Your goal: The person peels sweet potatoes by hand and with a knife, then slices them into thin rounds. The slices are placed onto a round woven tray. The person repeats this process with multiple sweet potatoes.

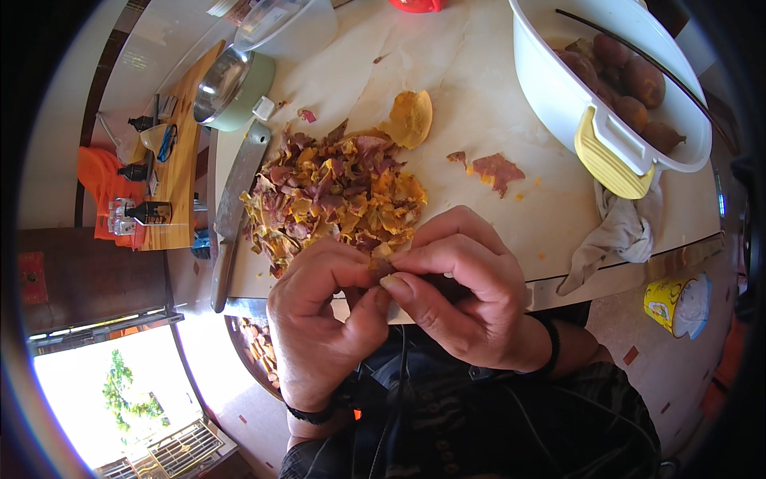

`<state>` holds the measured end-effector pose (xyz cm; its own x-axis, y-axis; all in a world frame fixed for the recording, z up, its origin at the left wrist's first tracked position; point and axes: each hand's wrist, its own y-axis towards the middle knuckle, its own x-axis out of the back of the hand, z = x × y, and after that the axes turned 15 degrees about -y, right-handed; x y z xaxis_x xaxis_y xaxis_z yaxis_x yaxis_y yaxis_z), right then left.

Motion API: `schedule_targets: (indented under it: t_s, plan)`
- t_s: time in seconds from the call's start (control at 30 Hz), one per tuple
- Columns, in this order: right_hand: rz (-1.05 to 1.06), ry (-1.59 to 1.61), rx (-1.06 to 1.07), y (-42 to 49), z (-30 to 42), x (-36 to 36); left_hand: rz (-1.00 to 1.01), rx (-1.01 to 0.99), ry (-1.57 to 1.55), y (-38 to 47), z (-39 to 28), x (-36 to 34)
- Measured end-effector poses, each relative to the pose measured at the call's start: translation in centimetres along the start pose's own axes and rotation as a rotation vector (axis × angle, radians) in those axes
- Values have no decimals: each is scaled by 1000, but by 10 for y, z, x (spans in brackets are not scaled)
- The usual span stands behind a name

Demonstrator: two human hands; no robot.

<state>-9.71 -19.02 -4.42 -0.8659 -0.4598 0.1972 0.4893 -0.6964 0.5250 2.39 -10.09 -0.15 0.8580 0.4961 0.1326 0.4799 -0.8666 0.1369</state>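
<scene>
My left hand and my right hand meet at the table's front edge. Between their fingertips they pinch a small sweet potato piece with purplish skin and some yellow flesh. The fingers cover most of it, so its full size cannot be told. Just beyond my hands lies a heap of sweet potato peelings, purple-red and yellow. A rounded yellow peel rests at the heap's far edge. Right of it, a loose scrap of skin lies on the table.
A cleaver lies left of the heap, its handle over the edge. Behind it stand a green metal pot and a clear plastic container. Whole sweet potatoes fill part of a white basin at right, near a cloth.
</scene>
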Motion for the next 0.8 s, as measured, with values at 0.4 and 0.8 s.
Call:
schedule_targets:
  t_s: [0.4, 0.8]
  plan:
    - [120, 491, -423, -2, 3, 0, -21, 43, -31, 0, -6, 1]
    - [279, 1139, -984, 5, 5, 8, -132, 215, -160, -1, 4, 4]
